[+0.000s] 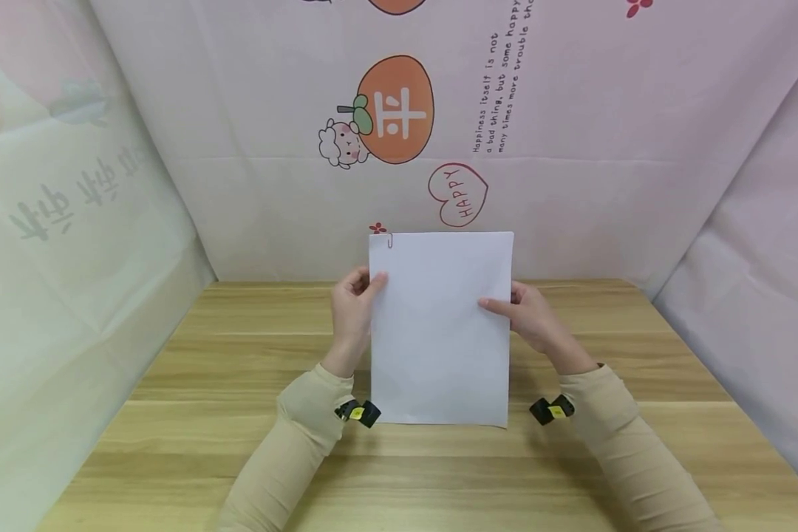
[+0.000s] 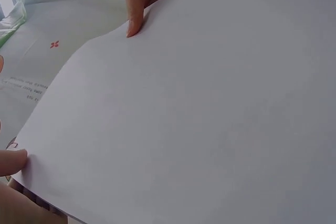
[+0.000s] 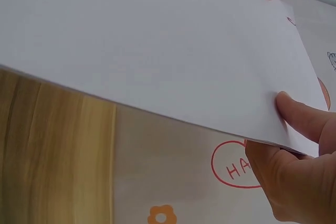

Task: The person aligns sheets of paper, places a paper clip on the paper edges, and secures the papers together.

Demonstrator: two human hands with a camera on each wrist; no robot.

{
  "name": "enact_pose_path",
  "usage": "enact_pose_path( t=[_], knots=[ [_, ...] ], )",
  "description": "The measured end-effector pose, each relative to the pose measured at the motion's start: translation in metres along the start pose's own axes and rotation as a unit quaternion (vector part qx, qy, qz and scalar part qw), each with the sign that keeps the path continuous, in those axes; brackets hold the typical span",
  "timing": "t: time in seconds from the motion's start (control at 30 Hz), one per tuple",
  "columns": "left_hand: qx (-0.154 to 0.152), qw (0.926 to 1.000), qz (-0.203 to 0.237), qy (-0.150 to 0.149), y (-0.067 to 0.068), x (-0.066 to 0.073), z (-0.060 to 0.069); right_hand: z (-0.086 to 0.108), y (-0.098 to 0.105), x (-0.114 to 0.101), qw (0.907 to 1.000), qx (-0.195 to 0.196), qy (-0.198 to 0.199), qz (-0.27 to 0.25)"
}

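Note:
Both hands hold up a blank white sheet of paper (image 1: 440, 332), possibly more than one sheet, above the table. At its top left corner a small paper clip (image 1: 390, 241) is fixed over the edge. My left hand (image 1: 354, 310) pinches the left side just below the clip, thumb in front and fingers behind. On the right side, my right hand (image 1: 534, 318) grips the edge a little lower, its thumb (image 3: 302, 116) flat on the front. The right wrist view shows its other fingers bent under the paper. Much of the left hand lies outside the left wrist view.
A wood-grain table (image 1: 239, 414) spreads beneath the paper. Behind it hangs a pale printed cloth (image 1: 273, 185) with an orange fruit drawing and a red heart. More pale cloth (image 1: 758, 244) encloses both sides. Each wrist carries a small black camera mount (image 1: 552, 410).

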State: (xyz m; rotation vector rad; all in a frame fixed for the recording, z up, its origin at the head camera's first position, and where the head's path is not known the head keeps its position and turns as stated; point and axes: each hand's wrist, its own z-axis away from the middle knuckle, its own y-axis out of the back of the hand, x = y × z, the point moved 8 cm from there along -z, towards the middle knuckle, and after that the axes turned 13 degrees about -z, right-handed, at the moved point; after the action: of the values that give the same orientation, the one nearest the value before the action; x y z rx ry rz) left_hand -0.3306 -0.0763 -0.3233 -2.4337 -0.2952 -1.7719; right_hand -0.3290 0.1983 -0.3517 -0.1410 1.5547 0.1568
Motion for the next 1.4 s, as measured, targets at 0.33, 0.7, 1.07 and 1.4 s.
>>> enact_pose_path(
  t=[0.33,0.7,1.07,1.4],
  knots=[
    [-0.109,0.9915,-0.067,0.026,-0.015,-0.023,0.008,-0.002,0.003,0.005,0.9999,0.009,-0.008,-0.010],
    [-0.166,0.9781,-0.119,0.037,-0.015,-0.042,0.015,-0.003,0.003,0.008,0.9999,0.010,-0.010,-0.009],
    [-0.197,0.9616,-0.184,0.051,-0.010,-0.049,0.020,-0.003,0.004,0.008,0.9998,0.012,-0.012,0.007],
    [-0.181,0.9637,-0.182,0.072,-0.008,-0.059,0.019,-0.009,0.005,0.010,0.9991,-0.004,-0.016,0.038]
  ],
)
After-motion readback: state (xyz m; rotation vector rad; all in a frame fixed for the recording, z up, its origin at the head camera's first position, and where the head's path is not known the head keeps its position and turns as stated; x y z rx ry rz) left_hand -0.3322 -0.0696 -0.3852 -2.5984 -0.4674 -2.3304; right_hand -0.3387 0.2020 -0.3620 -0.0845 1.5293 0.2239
